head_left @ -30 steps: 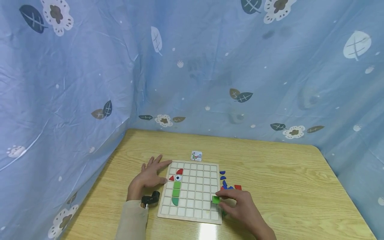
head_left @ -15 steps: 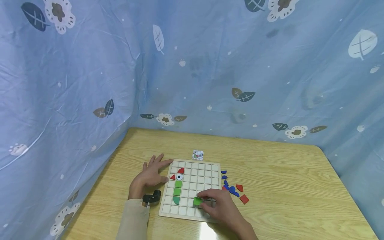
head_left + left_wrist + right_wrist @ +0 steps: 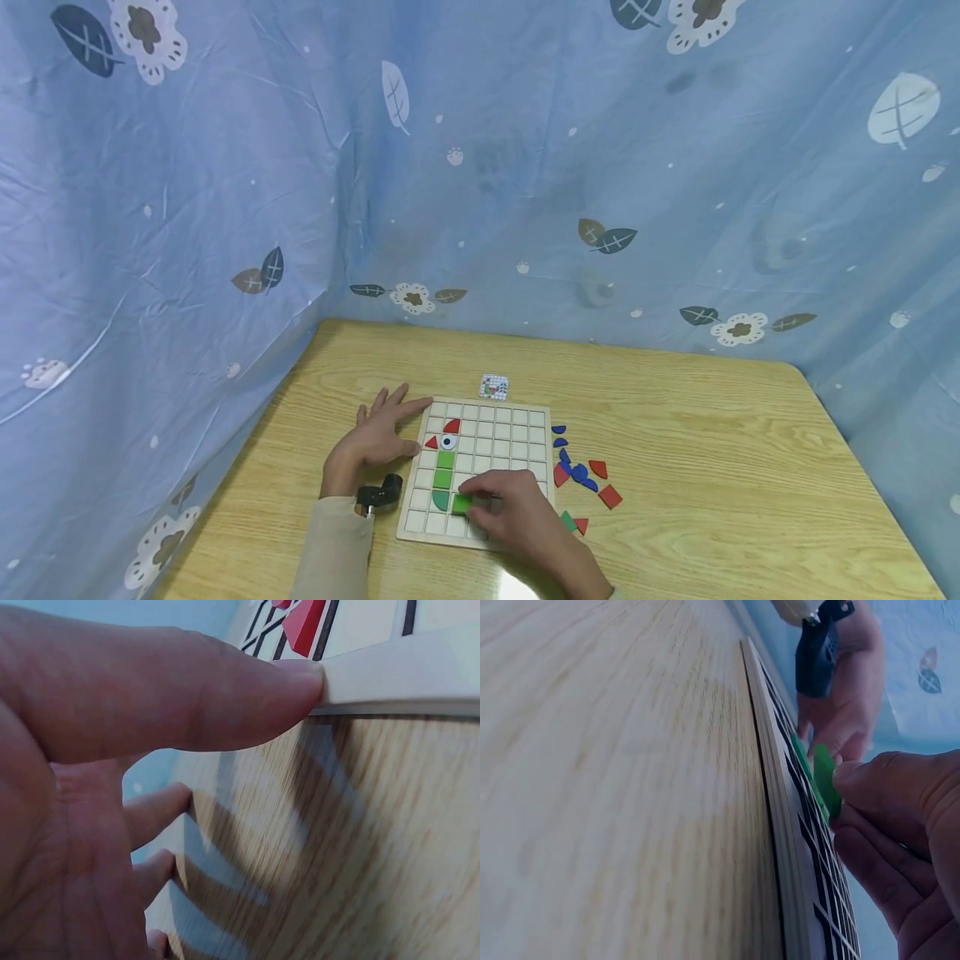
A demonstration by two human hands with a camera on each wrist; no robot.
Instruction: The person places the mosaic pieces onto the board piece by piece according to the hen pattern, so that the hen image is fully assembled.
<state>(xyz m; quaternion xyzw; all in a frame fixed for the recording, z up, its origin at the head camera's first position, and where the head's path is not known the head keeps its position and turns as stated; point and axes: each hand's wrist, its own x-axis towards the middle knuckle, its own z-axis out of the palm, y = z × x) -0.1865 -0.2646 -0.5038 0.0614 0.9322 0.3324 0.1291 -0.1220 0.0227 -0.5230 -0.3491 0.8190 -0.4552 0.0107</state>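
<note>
A pale wooden grid board point(image 3: 517, 414) lies on the table. On its left columns sit a red triangle point(image 3: 431, 442), a red quarter piece point(image 3: 451, 427), an eye tile point(image 3: 448, 442) and green pieces point(image 3: 444, 468) in a column. My right hand point(image 3: 480, 498) pinches a green square tile point(image 3: 462, 502) low over the board, just right of the green column; the right wrist view shows this tile point(image 3: 826, 780) held at the fingertips. My left hand point(image 3: 386, 427) lies flat beside the board, its thumb point(image 3: 225, 697) pressed against the board's edge point(image 3: 397, 675).
Loose blue pieces point(image 3: 573, 471), red pieces point(image 3: 609, 497) and a small green piece point(image 3: 567, 522) lie on the wooden table point(image 3: 712, 467) right of the board. A small pattern card point(image 3: 493, 387) sits behind it. Blue floral cloth point(image 3: 480, 167) walls the table.
My right hand has carried the green square tile leftward across the board, from its right edge to beside the green column. The left hand has stayed put.
</note>
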